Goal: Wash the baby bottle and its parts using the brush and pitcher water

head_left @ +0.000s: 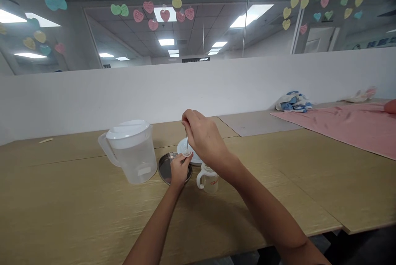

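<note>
My left hand (pixel 180 169) pinches a small clear round piece (pixel 186 152) above a dark metal tray (pixel 165 168). Above it, my right hand (pixel 202 135) is closed on a thin stick (pixel 187 138) that points down to the small piece. Behind both hands lies a white plate (pixel 182 145), partly covered by them. A small clear bottle (pixel 210 182) with a white handle and red print stands just right of the tray, its top partly hidden by my right hand. To the left is a large translucent pitcher (pixel 136 158) with a white lid.
The wooden table (pixel 93 211) meets a white wall at the back. A pink cloth (pixel 349 127) covers its right side, with a crumpled blue and white cloth (pixel 293 102) near the wall. A flat light piece (pixel 46 140) lies at the far left.
</note>
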Tool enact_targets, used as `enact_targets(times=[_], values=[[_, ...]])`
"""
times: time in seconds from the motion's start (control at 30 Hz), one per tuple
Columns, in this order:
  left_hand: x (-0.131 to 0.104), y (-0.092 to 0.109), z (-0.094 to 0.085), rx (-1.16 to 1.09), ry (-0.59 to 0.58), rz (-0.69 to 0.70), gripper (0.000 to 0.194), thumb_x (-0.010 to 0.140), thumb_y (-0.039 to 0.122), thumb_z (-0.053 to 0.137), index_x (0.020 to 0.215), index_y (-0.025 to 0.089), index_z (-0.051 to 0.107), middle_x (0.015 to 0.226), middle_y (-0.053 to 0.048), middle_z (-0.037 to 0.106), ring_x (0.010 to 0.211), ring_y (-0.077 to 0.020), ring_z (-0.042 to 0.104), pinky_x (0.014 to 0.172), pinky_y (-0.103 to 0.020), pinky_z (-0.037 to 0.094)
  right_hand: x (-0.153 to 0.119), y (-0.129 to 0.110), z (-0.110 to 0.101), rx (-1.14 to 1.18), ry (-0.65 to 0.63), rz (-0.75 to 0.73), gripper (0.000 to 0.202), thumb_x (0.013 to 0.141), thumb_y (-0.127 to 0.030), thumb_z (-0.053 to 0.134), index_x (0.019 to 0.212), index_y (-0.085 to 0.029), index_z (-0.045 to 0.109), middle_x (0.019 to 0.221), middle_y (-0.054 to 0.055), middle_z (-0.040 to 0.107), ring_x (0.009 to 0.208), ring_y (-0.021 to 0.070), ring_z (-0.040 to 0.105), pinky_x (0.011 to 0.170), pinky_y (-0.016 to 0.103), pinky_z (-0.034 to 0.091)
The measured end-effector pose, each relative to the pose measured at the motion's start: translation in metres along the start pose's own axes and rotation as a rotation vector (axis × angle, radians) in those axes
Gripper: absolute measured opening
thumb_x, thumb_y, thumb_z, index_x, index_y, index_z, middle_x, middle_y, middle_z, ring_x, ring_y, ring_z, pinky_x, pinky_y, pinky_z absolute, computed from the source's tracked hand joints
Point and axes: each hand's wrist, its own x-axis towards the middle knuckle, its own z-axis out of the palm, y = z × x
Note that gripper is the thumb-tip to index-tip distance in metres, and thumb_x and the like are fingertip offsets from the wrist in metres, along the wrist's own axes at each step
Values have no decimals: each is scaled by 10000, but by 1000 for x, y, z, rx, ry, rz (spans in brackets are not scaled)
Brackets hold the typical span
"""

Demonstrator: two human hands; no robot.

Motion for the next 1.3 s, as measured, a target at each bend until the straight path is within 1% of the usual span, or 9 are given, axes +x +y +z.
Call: enact_targets(times=[0.1,0.33,0.67,0.8,1.03,1.17,1.3], values=[[0,0,0,7,0,5,299,738,360,524,586,150,674,629,-34,656,627,-151,540,618,-246,399,0,0,0,-7,10,-9,183,814,-29,320,838,-167,438,785,36,492,620,120,390,558,251,255],[0,0,0,9,-3,4,305,737,367,530,571,151,666,612,-23,642,626,-140,537,635,-241,391,2,-4,-3,14,13,9,187,821,-30,316,842,-155,453,772,42,488,620,120,387,563,251,259],[1,0,-1,-1,3,4,270,728,355,534,623,160,687,698,-41,682,676,-154,561,659,-251,407,1,-4,-4,48,21,14,177,829,-42,321,822,-164,449,763,34,504,617,114,395,566,244,272],[0,0,0,0,4,4,278,725,361,537,596,159,679,676,-38,677,676,-158,564,647,-248,405,1,-5,-5,51,13,14,178,822,-35,327,822,-162,452,764,36,506,625,114,400,564,244,272],[1,0,0,5,0,2,257,728,335,531,614,157,678,650,-31,663,639,-143,545,635,-243,396,1,-4,-4,11,11,-1,182,825,-33,320,831,-157,453,767,38,496,616,117,388,560,248,269],[1,-1,0,8,-3,-12,255,717,323,534,569,156,658,619,-24,652,623,-143,540,618,-240,389,0,-5,-2,-16,-16,-4,185,822,-31,322,830,-159,455,765,39,492,594,117,374,550,251,259],[1,0,0,3,-4,-21,236,704,310,534,566,161,655,673,-31,675,665,-159,560,639,-250,398,-1,-5,1,-35,-50,-18,179,825,-44,321,818,-168,450,762,34,484,574,116,359,537,252,248]])
